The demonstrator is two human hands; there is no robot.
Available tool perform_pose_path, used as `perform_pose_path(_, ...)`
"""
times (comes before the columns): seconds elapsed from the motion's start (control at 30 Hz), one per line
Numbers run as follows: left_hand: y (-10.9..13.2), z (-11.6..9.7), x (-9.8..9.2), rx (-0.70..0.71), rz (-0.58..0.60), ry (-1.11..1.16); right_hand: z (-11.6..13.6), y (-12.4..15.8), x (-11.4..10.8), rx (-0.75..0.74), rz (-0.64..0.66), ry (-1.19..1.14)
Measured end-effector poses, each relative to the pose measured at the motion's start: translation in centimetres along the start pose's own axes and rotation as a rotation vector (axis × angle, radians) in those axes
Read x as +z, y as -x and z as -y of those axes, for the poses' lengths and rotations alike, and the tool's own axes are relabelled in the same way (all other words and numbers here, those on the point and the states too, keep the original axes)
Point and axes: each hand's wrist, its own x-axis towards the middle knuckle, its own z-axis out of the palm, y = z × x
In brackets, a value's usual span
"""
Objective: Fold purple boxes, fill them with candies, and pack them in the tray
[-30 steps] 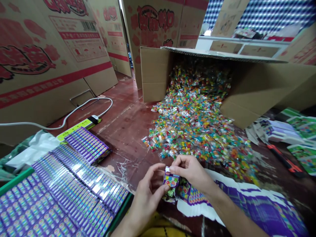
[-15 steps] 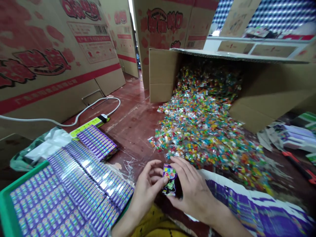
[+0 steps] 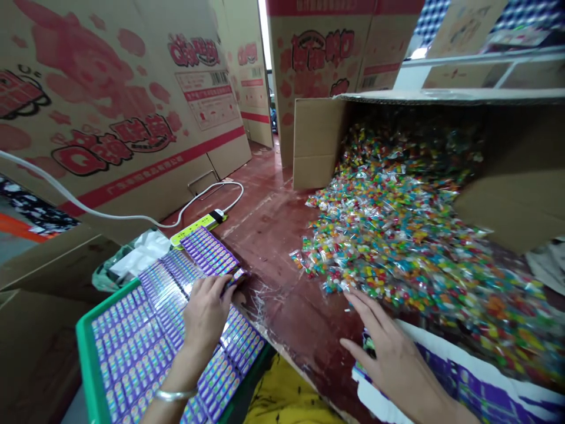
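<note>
My left hand [image 3: 206, 309] is over the front of a stack of purple candy boxes [image 3: 209, 250], with its fingers closed on a small candy box [image 3: 239, 275], mostly hidden behind them. Beneath that hand and wrist, rows of the same purple boxes fill a green tray [image 3: 83, 353]. On the other side, my right hand [image 3: 388, 347] has its fingers spread and holds nothing. Its fingertips are by the near edge of a pile of clear sachets of colourful candy [image 3: 375, 235]. Flat purple and white cartons [image 3: 468, 377] lie under and beside this hand.
The sachets spill from a cardboard box [image 3: 315, 141] lying on its side. Large printed cartons [image 3: 145, 88] stand at the back and left. A yellow-green power strip [image 3: 194, 229] with a white cable [image 3: 176, 221] lies behind the stack, near a plastic bag [image 3: 106, 271].
My left hand has moved left with the candy box to the stack by the tray. My right hand has let go of the box and moved right, fingers spreading. The view has turned left.
</note>
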Motion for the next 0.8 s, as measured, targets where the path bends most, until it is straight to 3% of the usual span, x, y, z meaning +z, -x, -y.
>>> perform_pose_path(0.33,-1.3,1.5,1.3,0.043,-0.136,-0.162,-3.6,3.1,-0.9,0.140,-0.062,-0.010)
perform_pose_path(0.43,-0.6,0.4,1.5,0.049,-0.204,-0.125,-5.4,3.9,-2.0,0.223,-0.105,-0.017)
perform_pose_path(0.53,1.3,-3.9,2.3,0.130,-0.182,0.096,-6.4,4.0,-3.3,0.310,-0.100,0.001)
perform_pose_path(0.67,4.8,-12.1,4.0,0.392,0.208,0.435,-6.1,3.0,-4.1,0.343,0.004,0.043)
perform_pose_path(0.73,6.0,-15.4,4.7,0.443,0.378,0.478,-5.6,2.4,-4.1,0.325,0.058,0.071)
perform_pose_path(0.8,6.6,-17.5,5.4,0.436,0.466,0.457,-5.1,1.9,-3.9,0.300,0.075,0.091)
